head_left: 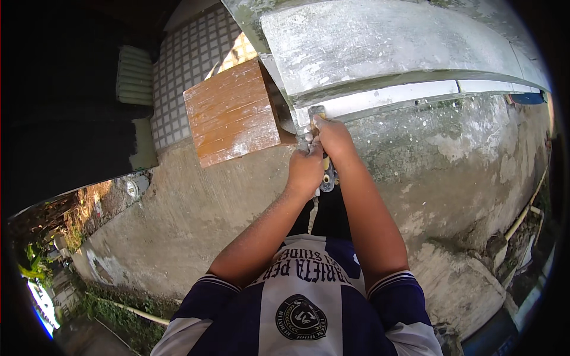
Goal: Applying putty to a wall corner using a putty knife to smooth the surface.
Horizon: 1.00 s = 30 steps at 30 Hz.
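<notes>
My right hand (332,139) is closed around a dusty scraper-like tool (317,111), whose upper end is at the white strip (386,95) along the concrete step. My left hand (306,169) is just below it, closed on the same tool or a second one beside it; I cannot tell which. A dark handle end with a hole (326,181) shows between my wrists. Both hands are close together, partly hiding what they grip.
A dusty wooden box (228,113) stands left of my hands on concrete ground (196,213), before a tiled floor (178,59). A concrete ledge (386,41) runs to the upper right. Pipes (522,219) lie at far right; a dark structure (71,107) fills the left.
</notes>
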Tool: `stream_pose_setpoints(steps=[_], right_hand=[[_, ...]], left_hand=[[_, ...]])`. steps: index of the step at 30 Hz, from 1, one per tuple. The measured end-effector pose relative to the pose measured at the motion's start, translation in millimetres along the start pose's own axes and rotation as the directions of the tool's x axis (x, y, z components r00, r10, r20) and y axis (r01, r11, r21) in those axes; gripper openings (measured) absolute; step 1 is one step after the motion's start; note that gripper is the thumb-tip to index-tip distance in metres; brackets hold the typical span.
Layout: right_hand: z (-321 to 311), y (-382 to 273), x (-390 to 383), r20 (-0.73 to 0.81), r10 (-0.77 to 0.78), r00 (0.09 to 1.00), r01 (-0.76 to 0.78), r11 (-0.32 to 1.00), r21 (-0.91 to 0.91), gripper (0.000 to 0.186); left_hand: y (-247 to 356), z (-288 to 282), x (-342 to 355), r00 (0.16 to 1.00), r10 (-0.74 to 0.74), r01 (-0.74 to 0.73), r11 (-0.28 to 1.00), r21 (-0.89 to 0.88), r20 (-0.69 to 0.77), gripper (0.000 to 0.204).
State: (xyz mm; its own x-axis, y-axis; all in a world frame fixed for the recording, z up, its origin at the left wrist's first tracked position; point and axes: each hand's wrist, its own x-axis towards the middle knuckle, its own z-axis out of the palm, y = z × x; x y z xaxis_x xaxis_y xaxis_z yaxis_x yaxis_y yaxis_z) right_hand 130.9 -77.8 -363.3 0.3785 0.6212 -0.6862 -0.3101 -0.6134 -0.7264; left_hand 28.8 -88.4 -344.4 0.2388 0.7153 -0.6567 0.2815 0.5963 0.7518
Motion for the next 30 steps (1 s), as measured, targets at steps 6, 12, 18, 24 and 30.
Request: stream_pose_setpoints(steps=[6,12,18,24,30], right_hand=[[-4.6,3.4,-41.9,0.022,-0.018,1.0,0.003,0.83,0.558,0.019],[-14.4,26.1,-33.8,0.022,-0.019,1.0,0.005,0.862,0.507,0.017],[-8.3,26.4,-24.4,-0.089,0.029,0.996,0.014,0.897,0.442,0.017],[-4.6,23.5,-23.8,-0.229,-0.04,0.973,0.063,0.994,0.093,0.029],[-6.6,7.9,-34.9,-0.245,0.024,0.969,0.007,0.992,0.125,0.034]], left_hand=[[-7.5,-4.2,-12.0,0.991,0.08,-0.083,0.996,0.029,0.112,0.03],[-10.4,-0.9,-14.4,0.975,0.047,-0.065,0.995,0.079,0.215,0.027],[-7.5,-6.2,-10.9,0.965,0.065,-0.136,0.954,0.269,0.256,0.029],[3.2,-18.8,2.1,0.944,0.039,-0.185,0.887,0.424,0.329,0.029],[3.8,-25.1,10.2,0.911,-0.021,-0.179,0.881,0.439,0.413,0.03]])
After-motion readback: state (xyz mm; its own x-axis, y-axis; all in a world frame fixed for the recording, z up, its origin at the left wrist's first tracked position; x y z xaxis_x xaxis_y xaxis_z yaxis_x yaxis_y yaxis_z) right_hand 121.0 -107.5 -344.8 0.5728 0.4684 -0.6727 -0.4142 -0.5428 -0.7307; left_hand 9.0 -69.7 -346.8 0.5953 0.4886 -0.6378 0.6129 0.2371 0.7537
